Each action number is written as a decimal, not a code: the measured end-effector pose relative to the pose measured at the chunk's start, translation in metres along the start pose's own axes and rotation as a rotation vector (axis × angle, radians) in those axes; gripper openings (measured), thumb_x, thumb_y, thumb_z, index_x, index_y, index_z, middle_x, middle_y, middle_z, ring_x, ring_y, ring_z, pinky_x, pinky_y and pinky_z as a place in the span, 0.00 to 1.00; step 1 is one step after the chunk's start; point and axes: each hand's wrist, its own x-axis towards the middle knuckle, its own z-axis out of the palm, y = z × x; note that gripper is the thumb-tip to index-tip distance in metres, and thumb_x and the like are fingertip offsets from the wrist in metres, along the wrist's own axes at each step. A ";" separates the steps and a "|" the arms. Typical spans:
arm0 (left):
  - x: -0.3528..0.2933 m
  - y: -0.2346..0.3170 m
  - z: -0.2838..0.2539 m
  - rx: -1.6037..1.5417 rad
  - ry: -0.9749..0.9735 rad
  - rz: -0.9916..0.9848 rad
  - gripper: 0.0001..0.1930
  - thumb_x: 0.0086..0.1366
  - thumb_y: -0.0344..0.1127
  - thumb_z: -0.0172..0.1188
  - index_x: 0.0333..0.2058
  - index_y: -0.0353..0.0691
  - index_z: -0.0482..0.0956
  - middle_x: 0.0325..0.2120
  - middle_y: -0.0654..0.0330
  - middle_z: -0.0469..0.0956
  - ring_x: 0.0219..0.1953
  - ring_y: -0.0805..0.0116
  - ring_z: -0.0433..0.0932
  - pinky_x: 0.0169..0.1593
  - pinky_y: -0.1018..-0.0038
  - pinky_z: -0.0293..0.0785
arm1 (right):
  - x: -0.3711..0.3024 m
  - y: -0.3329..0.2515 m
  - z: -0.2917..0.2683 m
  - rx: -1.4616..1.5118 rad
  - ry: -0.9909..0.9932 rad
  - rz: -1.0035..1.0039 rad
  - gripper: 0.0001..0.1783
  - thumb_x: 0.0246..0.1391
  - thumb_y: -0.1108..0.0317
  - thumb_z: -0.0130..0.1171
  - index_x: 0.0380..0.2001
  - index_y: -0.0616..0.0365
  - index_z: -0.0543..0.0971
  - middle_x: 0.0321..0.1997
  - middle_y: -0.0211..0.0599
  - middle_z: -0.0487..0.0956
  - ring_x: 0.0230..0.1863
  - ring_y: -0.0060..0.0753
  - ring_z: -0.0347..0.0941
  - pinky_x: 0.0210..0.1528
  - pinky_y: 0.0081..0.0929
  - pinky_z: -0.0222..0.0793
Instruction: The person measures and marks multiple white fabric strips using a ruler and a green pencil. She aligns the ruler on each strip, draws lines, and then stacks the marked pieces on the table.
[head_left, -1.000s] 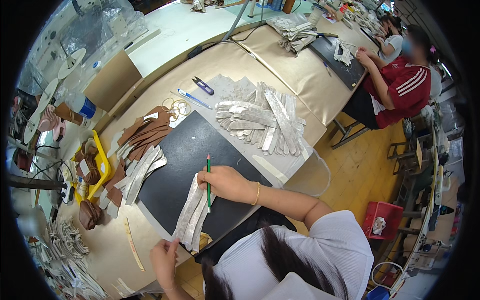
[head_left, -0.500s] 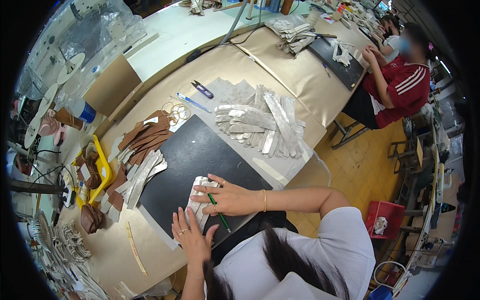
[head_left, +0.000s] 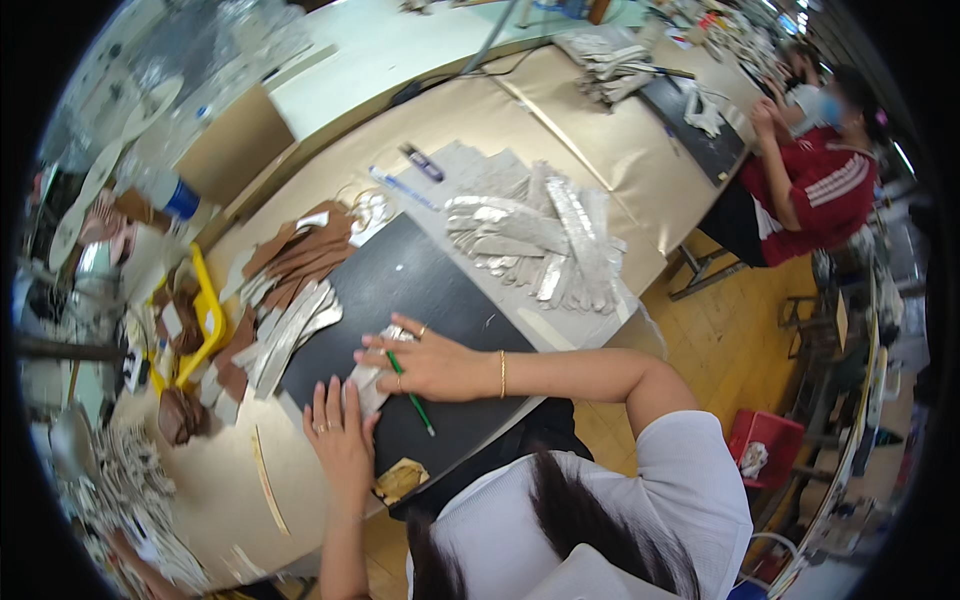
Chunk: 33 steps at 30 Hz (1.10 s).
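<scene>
My right hand (head_left: 430,366) lies over the black board (head_left: 440,275), a slim green pencil (head_left: 417,405) gripped between its fingers and pointing back toward me. Beneath its fingertips are pale silver strips (head_left: 368,388), pressed flat on the board and partly hidden. My left hand (head_left: 342,435) rests at the board's left edge, fingers stretched out, the fingertips beside the strips' near end; whether they touch is not clear. Left of the board lies a fan of silver strips (head_left: 297,335), and beyond the board a larger heap of silver strips (head_left: 545,235).
A crumpled tan piece (head_left: 402,480) sits at the board's near corner. Brown strips (head_left: 305,250), a yellow basket (head_left: 208,310), a blue pen (head_left: 402,187) and thread snips (head_left: 423,163) lie around. A co-worker in red (head_left: 810,190) sits to the right.
Both hands have shifted left across the board, the strips moving with them. The tan piece at the near corner has come into sight. The view has shifted slightly.
</scene>
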 end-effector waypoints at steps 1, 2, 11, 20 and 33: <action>0.005 -0.008 0.001 -0.008 0.005 0.005 0.32 0.64 0.42 0.66 0.65 0.43 0.71 0.65 0.53 0.69 0.69 0.49 0.64 0.69 0.46 0.55 | 0.004 0.004 -0.002 -0.020 -0.007 0.007 0.08 0.59 0.65 0.57 0.43 0.47 0.77 0.72 0.38 0.70 0.77 0.45 0.59 0.75 0.65 0.49; 0.012 -0.011 0.001 -0.013 0.019 0.029 0.32 0.64 0.42 0.66 0.65 0.43 0.71 0.65 0.53 0.69 0.69 0.50 0.64 0.69 0.46 0.56 | 0.009 0.007 -0.002 -0.033 -0.019 0.003 0.09 0.59 0.65 0.58 0.43 0.47 0.77 0.72 0.38 0.70 0.76 0.45 0.59 0.75 0.66 0.49; 0.007 -0.036 -0.024 -0.055 0.121 -0.113 0.31 0.62 0.47 0.68 0.63 0.46 0.74 0.62 0.53 0.72 0.66 0.53 0.67 0.66 0.52 0.61 | 0.013 0.009 -0.021 0.153 0.244 0.183 0.10 0.53 0.64 0.71 0.38 0.50 0.81 0.57 0.35 0.79 0.62 0.44 0.71 0.69 0.54 0.52; -0.099 -0.118 -0.025 -0.030 0.282 -1.012 0.21 0.65 0.40 0.69 0.54 0.37 0.82 0.50 0.49 0.76 0.51 0.51 0.74 0.55 0.59 0.72 | -0.004 0.012 -0.038 0.251 0.270 0.516 0.06 0.55 0.73 0.70 0.32 0.61 0.81 0.32 0.36 0.80 0.33 0.35 0.74 0.39 0.30 0.69; -0.094 -0.130 -0.032 -0.477 0.296 -1.147 0.09 0.63 0.29 0.68 0.41 0.34 0.82 0.32 0.60 0.77 0.29 0.71 0.74 0.36 0.74 0.74 | 0.019 -0.018 -0.022 0.514 0.200 0.819 0.12 0.56 0.64 0.71 0.36 0.59 0.81 0.25 0.32 0.80 0.28 0.37 0.75 0.48 0.35 0.64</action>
